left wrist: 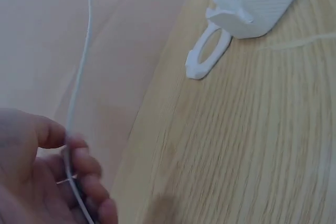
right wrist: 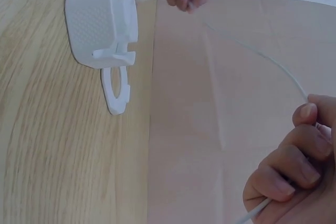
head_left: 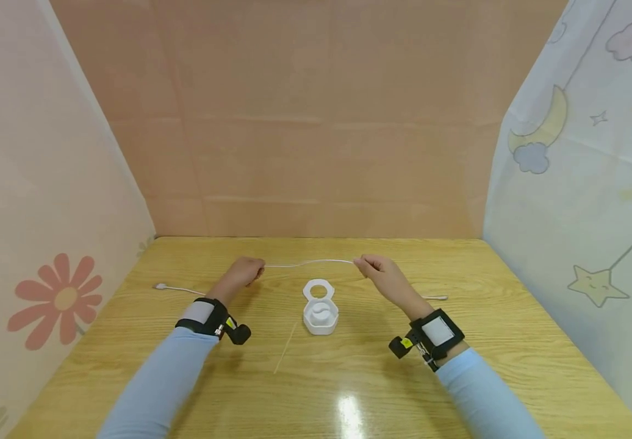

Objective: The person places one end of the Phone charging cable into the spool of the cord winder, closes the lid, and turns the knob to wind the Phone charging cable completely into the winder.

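Head view shows the table (head_left: 459, 378) first, a pale wood top walled in by pink and printed cloth. Both forearms reach out over it in light blue sleeves, each with a black wrist camera. Between them, near the middle, sits a white holder (head_left: 320, 316) with its ringed lid (head_left: 318, 288) flipped open toward the back wall.

Smaller still is the thin white cable (head_left: 310, 263). The left hand (head_left: 243, 272) and the right hand (head_left: 377, 272) each pinch it, fingers curled round it, and hold a stretch of it lifted just above and behind the holder. That stretch sags and waves slightly, so it is not fully taut. Outside the hands the cable drops to the table: one plug (head_left: 159, 286) lies far left, the other end (head_left: 441, 298) trails off to the right.

From the left wrist view, the cable (left wrist: 79, 82) runs up out of the curled fingers (left wrist: 86, 166); from the right wrist view it leaves the fingers (right wrist: 294, 163) the same way.

As I judge it, the work goes best with even, gentle tension, both pinches kept light enough for the cable to slide without kinking. The loose ends should stay free of the holder, and the plugs should not drag or snag on the table edge. A thin pale stick (head_left: 285, 347) lies in front of the holder, well clear.
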